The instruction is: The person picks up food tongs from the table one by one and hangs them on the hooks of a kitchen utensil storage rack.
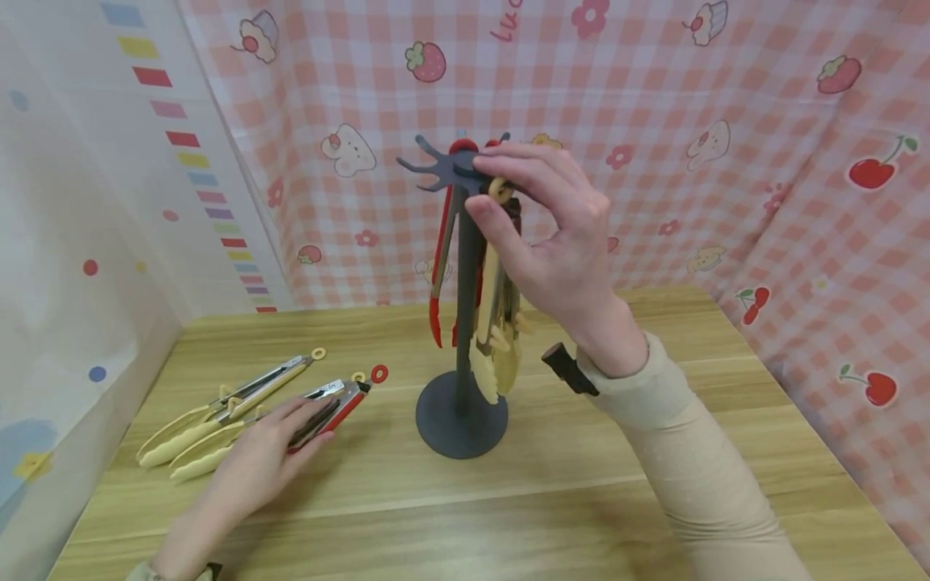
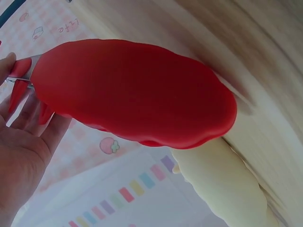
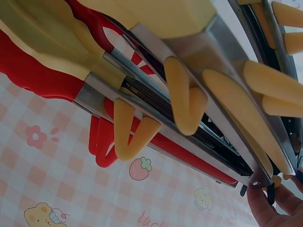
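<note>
Pink-checked curtain (image 1: 465, 101) hangs behind a wooden bench (image 1: 581, 500). One of the person's hands, the left hand (image 1: 261, 460), grips red tongs (image 1: 343, 411) beside two yellow-tipped pairs (image 1: 203, 465) on the bench; the right hand (image 1: 563, 222) pinches a yellow ring (image 1: 493, 191) atop a dark stand (image 1: 461, 440), where yellow tongs (image 1: 483, 375) and red ones (image 1: 436, 319) hang.

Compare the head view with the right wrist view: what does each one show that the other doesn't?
Only the head view shows the table, the round stand base, two yellow pairs of tongs lying down, and the left hand holding red tongs.

Only the right wrist view shows V-shaped red stubs on the hung red tongs, and a rivet.

Both show the right hand, the hung red tongs, hung yellow tongs and the checked cloth.
</note>
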{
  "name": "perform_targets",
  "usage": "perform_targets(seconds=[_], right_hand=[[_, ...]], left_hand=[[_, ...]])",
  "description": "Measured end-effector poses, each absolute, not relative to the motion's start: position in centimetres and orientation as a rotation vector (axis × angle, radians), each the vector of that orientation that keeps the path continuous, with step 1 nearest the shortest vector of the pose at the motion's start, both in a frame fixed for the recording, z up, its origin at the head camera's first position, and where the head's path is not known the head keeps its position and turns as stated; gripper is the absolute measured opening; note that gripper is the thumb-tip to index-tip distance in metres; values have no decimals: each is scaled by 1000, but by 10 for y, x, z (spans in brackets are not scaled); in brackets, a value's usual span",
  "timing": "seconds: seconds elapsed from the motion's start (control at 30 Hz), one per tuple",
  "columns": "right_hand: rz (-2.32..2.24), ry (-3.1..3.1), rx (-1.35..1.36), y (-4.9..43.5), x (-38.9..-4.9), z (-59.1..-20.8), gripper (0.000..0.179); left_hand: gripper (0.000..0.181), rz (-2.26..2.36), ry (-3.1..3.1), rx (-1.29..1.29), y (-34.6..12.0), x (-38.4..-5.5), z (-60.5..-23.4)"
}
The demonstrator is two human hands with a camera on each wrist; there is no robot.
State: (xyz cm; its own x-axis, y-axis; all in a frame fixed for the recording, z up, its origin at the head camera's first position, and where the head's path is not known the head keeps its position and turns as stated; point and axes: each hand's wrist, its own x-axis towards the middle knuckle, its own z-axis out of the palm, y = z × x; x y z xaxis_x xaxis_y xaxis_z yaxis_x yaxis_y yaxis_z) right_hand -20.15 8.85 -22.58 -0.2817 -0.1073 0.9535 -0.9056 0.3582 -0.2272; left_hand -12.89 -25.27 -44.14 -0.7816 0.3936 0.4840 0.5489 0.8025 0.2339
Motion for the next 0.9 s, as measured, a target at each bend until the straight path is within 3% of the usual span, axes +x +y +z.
perform_targets(seconds=[0.9], right_hand=[[1054,-1660,903,87,-202,-227,58]], left_hand=[[51,-772,-2427,-527,-229,-134,-426]])
